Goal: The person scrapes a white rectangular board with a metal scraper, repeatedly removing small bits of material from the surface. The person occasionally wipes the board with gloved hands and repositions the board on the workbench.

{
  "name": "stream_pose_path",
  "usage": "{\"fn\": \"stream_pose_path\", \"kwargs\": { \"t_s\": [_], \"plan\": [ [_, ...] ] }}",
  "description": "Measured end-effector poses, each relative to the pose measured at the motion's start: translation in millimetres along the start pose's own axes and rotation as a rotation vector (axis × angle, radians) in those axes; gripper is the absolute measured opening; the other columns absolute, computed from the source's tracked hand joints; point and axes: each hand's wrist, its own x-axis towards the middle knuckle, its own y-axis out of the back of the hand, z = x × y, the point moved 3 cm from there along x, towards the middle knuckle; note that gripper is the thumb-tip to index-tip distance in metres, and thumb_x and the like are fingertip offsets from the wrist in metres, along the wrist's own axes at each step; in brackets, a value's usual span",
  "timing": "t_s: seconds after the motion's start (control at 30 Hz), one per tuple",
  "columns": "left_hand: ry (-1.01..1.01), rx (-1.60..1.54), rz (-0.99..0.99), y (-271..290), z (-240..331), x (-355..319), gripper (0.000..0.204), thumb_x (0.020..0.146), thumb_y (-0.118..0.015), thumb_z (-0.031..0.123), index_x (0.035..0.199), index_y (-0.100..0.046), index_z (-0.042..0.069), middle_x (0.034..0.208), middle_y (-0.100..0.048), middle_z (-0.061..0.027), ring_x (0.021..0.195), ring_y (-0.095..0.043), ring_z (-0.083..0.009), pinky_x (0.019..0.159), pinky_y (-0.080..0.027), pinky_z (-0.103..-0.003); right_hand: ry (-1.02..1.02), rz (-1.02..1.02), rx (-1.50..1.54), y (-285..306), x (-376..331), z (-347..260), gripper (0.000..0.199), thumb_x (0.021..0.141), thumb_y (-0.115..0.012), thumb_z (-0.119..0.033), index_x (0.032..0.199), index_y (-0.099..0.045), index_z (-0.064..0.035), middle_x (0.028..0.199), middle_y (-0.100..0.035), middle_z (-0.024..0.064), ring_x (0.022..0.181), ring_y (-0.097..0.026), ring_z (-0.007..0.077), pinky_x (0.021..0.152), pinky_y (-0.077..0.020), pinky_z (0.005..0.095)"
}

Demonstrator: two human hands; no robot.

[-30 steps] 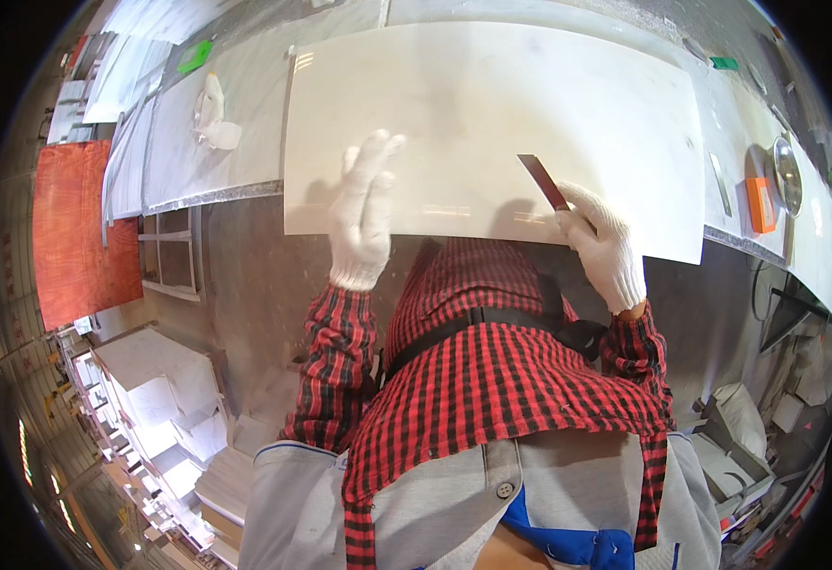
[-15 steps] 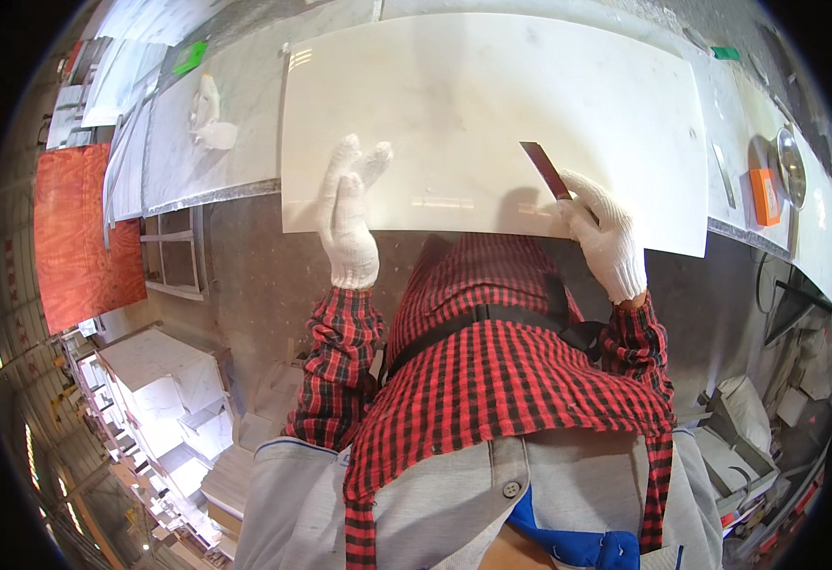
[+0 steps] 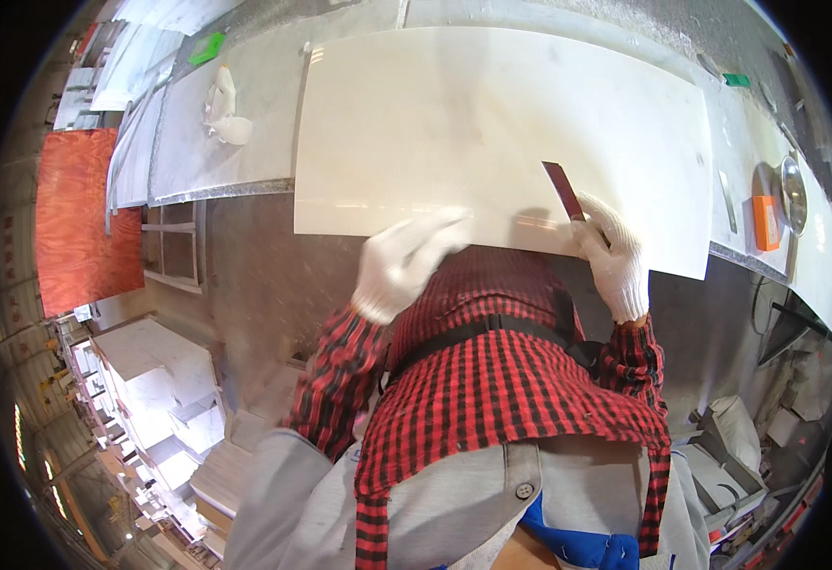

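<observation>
A large, glossy cream-white slab (image 3: 492,114) lies flat on the bench before me. At its near edge my right hand (image 3: 613,258), in a white knitted glove, grips the lower end of a thin, flat, dark red-brown strip (image 3: 562,190). The strip's angled free end points away from me and to the left, over the slab. My left hand (image 3: 408,261), gloved the same way, is near the slab's front edge, slightly blurred. Its fingers stretch to the right with nothing visible in them; whether they touch the slab I cannot tell.
To the left, a pair of white gloves (image 3: 226,109) lies on the grey bench (image 3: 264,152), with a green object (image 3: 207,47) beyond. An orange box (image 3: 765,223), a round metal dish (image 3: 792,195) and a thin flat strip (image 3: 727,201) are at right. An orange-red panel (image 3: 88,223) stands far left.
My left hand has swung toward me and to the right, from above the slab to its front edge. The right hand keeps hold of the strip and sits slightly lower in view.
</observation>
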Motion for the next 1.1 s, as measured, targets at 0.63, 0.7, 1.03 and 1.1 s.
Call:
{"fn": "stream_pose_path", "kwargs": {
  "t_s": [0.63, 0.7, 1.03, 1.1],
  "plan": [
    [0.185, 1.108, 0.177, 19.0, -41.5, -34.4, 0.067, 0.100, -0.053, 0.053, 0.149, -0.048, 0.007, 0.161, -0.037, -0.0149, 0.146, -0.032, -0.0396, 0.118, -0.019, -0.063, 0.027, 0.008, -0.034, 2.0, 4.3, 0.3, 0.037, 0.095, -0.064, -0.005, 0.132, -0.067, -0.0050, 0.091, -0.063, 0.0000, 0.081, -0.054, 0.0085, 0.077, -0.0487, 0.0258],
    [0.506, 1.277, 0.318, 68.6, -71.9, -73.0, 0.069, 0.103, -0.046, 0.053, 0.152, -0.043, 0.006, 0.164, -0.032, -0.0183, 0.148, -0.028, -0.0405, 0.118, -0.017, -0.064, 0.021, 0.018, -0.059, 1.3, 4.3, -1.3, 0.036, 0.096, -0.065, -0.007, 0.132, -0.067, -0.0053, 0.091, -0.064, -0.0003, 0.080, -0.054, 0.0073, 0.075, -0.0485, 0.0246],
    [-0.013, -1.351, 0.862, 114.7, -28.6, -49.4, 0.067, 0.105, -0.036, 0.060, 0.136, -0.053, 0.003, 0.146, -0.050, -0.0173, 0.138, -0.042, -0.0386, 0.123, -0.021, -0.060, -0.101, -0.267, 0.254, -35.2, 15.1, -61.4, 0.026, 0.101, -0.061, -0.019, 0.114, -0.067, 0.0021, 0.093, -0.070, 0.0069, 0.082, -0.063, 0.0114, 0.077, -0.0534, 0.0281],
    [-0.016, -1.365, 0.892, 107.3, -18.9, -47.1, 0.064, 0.104, -0.040, 0.060, 0.133, -0.053, 0.004, 0.138, -0.053, -0.0139, 0.130, -0.046, -0.0353, 0.117, -0.029, -0.057, -0.004, -0.502, 0.332, -65.1, 17.9, -84.7, 0.027, 0.103, -0.059, -0.021, 0.112, -0.066, 0.0042, 0.098, -0.072, 0.0103, 0.089, -0.067, 0.0148, 0.083, -0.0547, 0.0306]
  ]
}}
